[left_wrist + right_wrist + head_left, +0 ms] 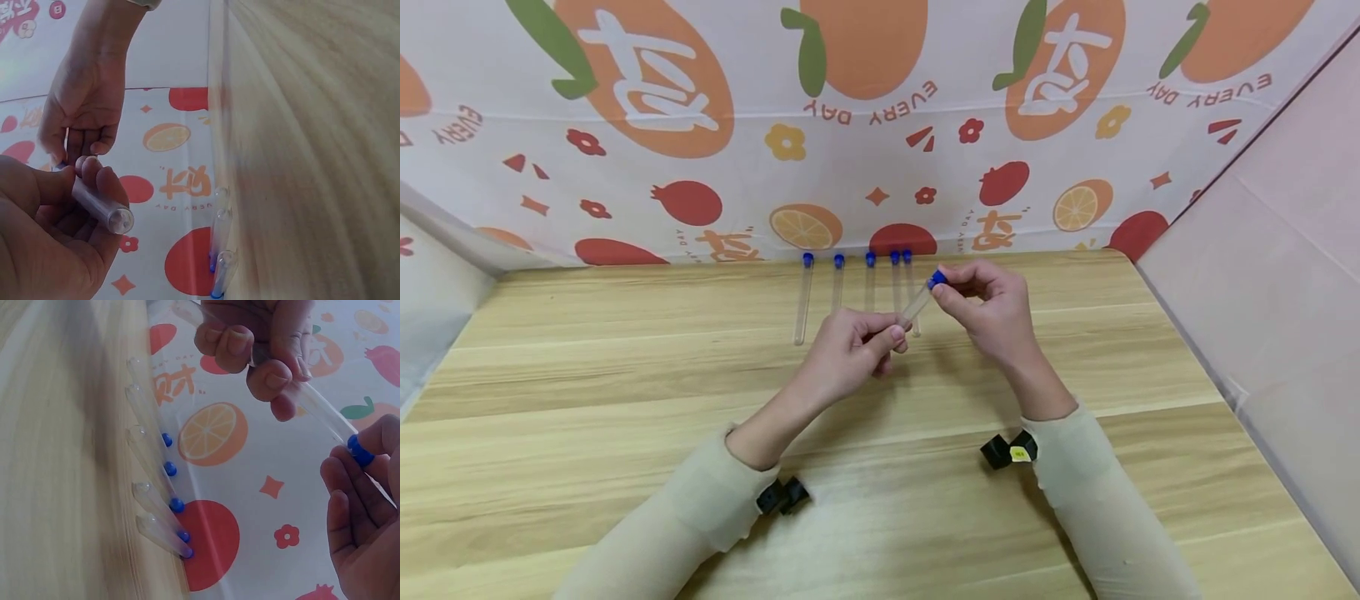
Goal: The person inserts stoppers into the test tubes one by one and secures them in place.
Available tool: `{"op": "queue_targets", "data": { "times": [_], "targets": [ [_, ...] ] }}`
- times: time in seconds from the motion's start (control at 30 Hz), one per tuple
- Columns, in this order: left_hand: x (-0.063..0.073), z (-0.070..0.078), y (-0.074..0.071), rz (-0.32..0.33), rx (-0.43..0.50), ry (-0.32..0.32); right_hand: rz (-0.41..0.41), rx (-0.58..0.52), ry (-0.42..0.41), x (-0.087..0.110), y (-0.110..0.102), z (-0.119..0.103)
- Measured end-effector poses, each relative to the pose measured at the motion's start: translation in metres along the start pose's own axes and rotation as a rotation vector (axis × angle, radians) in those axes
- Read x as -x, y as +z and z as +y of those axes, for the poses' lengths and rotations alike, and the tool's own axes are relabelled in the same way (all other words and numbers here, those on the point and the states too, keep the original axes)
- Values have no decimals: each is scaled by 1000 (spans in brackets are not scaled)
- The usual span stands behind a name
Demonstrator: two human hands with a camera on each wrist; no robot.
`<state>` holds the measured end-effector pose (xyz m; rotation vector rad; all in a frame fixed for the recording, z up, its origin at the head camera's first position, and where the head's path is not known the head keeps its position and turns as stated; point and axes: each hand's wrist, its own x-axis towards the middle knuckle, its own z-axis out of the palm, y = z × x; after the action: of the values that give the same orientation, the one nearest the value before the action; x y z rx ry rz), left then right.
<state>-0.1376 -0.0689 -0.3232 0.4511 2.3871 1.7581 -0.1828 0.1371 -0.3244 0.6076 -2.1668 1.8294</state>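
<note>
Both hands hold one clear test tube (916,305) above the table. The left hand (853,350) grips its body between thumb and fingers; in the left wrist view the rounded bottom of the tube (119,220) sticks out past that hand. At the other end, the right hand (988,308) pinches the blue cap (359,450) with thumb and fingertips. The cap sits on the tube's mouth; whether it is loose I cannot tell. Behind the hands, several clear tubes with blue caps (803,300) lie side by side on the table, caps toward the back.
The wood-grain table (625,392) meets a fruit-printed cloth (850,167) at its back edge. A pale cloth wall (1285,275) stands on the right. Black wrist-worn devices (784,496) show below both cuffs.
</note>
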Motion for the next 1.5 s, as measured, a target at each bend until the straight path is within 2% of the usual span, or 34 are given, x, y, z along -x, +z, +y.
{"op": "queue_targets", "data": {
  "times": [0.2,0.47,0.6,0.8,0.93,1.03,1.1,1.2,1.3,1.4,1.5],
  "targets": [
    [1,0,0,40,-63,3,-61,-21,-22,-2,-2,0],
    [2,-1,-1,57,-84,19,-73,-32,-30,-3,0,0],
    [1,-3,-1,23,-20,38,-69,-66,1,-3,-1,0],
    [0,-2,0,-78,157,8,-78,-225,70,-6,-8,-5],
    [-2,-3,-3,-162,218,-10,-51,-316,52,-9,-13,-4],
    [-4,-3,-3,-187,219,-28,-33,-326,17,-10,-14,-2],
    [-5,-3,-2,-175,218,-23,-24,-308,-7,-11,-14,-1],
    [-6,-2,-1,-122,198,-18,-22,-292,-41,-10,-13,-1],
    [-5,1,-1,-79,174,-34,-32,-319,-52,-9,-13,-2],
    [-5,2,-2,-74,182,-63,-55,-337,-51,-9,-13,-3],
    [-6,1,-2,-88,192,-66,-84,-335,-34,-10,-14,-3]
  ]
}}
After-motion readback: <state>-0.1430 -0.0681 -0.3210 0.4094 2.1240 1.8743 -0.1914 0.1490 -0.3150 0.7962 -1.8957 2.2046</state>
